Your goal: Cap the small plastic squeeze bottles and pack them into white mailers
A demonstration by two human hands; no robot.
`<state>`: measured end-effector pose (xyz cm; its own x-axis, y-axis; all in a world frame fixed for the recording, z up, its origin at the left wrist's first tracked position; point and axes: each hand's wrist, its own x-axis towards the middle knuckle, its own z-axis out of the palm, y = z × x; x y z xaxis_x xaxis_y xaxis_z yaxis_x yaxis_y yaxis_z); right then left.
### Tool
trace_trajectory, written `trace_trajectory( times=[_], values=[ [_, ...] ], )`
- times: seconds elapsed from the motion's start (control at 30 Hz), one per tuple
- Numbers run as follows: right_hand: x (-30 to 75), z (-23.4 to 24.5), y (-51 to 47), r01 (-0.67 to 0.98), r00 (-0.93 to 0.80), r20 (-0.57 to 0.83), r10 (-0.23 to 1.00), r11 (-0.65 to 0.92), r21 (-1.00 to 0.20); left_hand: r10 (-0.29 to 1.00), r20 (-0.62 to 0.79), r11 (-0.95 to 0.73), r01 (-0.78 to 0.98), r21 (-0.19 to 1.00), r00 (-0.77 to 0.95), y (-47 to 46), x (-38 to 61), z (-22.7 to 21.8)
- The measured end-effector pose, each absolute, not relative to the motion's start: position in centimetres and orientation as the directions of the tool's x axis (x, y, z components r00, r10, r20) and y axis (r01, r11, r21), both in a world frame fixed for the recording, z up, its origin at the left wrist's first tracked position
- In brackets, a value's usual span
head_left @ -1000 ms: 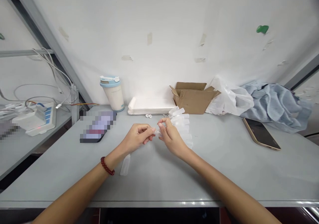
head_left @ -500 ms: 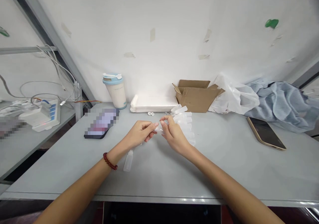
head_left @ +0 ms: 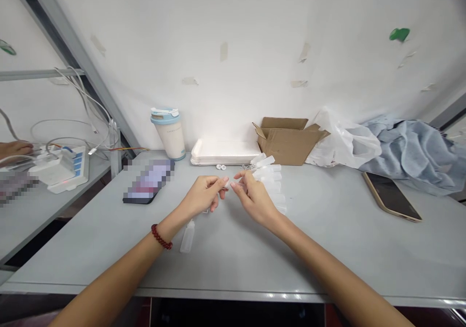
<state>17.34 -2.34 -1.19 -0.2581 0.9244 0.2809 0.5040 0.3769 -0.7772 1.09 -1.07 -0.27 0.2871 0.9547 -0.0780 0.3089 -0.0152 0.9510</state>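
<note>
Over the middle of the table my left hand (head_left: 206, 193) is closed, thumb and forefinger pinching a small whitish piece (head_left: 227, 183) too small to name. Close beside it, slightly apart, my right hand (head_left: 251, 193) has its thumb and fingers curled together; what they hold, if anything, is hidden. A translucent plastic squeeze bottle (head_left: 187, 237) lies below my left wrist. Several similar bottles (head_left: 271, 176) lie in a row just past my right hand, some with thin needle-like tips. Two small white caps (head_left: 221, 167) rest beyond my hands.
At the back stand a lidded cup (head_left: 170, 135), a stack of white trays (head_left: 225, 152), an open cardboard box (head_left: 286, 142), a plastic bag (head_left: 338, 142) and a blue cloth (head_left: 411, 147). Phones (head_left: 149, 181) lie left and right. Another person's hand (head_left: 16, 148) is by the power strip (head_left: 74, 171).
My hands have drawn slightly apart at the fingertips, and the translucent piece between them shows less. Another person's hand has come into view at the far left.
</note>
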Motion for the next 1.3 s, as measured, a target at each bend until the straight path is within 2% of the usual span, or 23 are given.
trace_trajectory(
  times=[0.1,0.23,0.37,0.67,0.8,0.93,1.03,1.17,1.3],
  values=[
    [17.3,-1.3,-2.3,0.472,-0.26,0.245,0.934,0.344,-0.812,0.954,-0.088,-0.002,0.3,0.954,0.286,-1.2,1.1,-0.2],
    [17.3,-1.4,-2.3,0.31,-0.246,0.168,0.955,0.242,-0.92,0.947,-0.085,-0.021,0.322,0.946,0.31,-1.4,1.1,0.0],
    [17.3,-1.1,-2.2,0.189,-0.224,0.104,0.969,0.148,-0.971,0.938,-0.065,-0.042,0.298,0.954,0.339,-1.5,1.0,0.1],
    [17.2,-1.0,-1.8,0.138,-0.19,-0.054,0.98,-0.028,-0.99,0.937,-0.008,-0.133,0.379,0.916,0.348,-1.6,1.3,0.2],
    [17.1,-1.3,-1.8,0.14,-0.155,0.018,0.988,0.04,-0.989,0.929,-0.039,-0.106,0.366,0.924,0.368,-1.4,1.2,-0.2],
    [17.1,-1.8,-2.0,0.261,-0.131,0.152,0.98,0.182,-0.948,0.9,-0.129,-0.024,0.344,0.939,0.417,-1.2,1.1,-0.5],
    [17.1,-2.0,-1.9,0.351,-0.147,0.198,0.969,0.238,-0.906,0.889,-0.168,0.021,0.327,0.945,0.426,-1.1,1.1,-0.3],
    [17.0,-2.1,-1.8,0.394,-0.128,0.204,0.971,0.239,-0.887,0.859,-0.122,-0.053,0.323,0.945,0.497,-1.4,0.9,0.3],
    [17.0,-2.1,-1.6,0.331,-0.122,0.147,0.982,0.179,-0.927,0.863,-0.059,-0.164,0.389,0.906,0.501,-1.9,0.9,0.5]
  ],
)
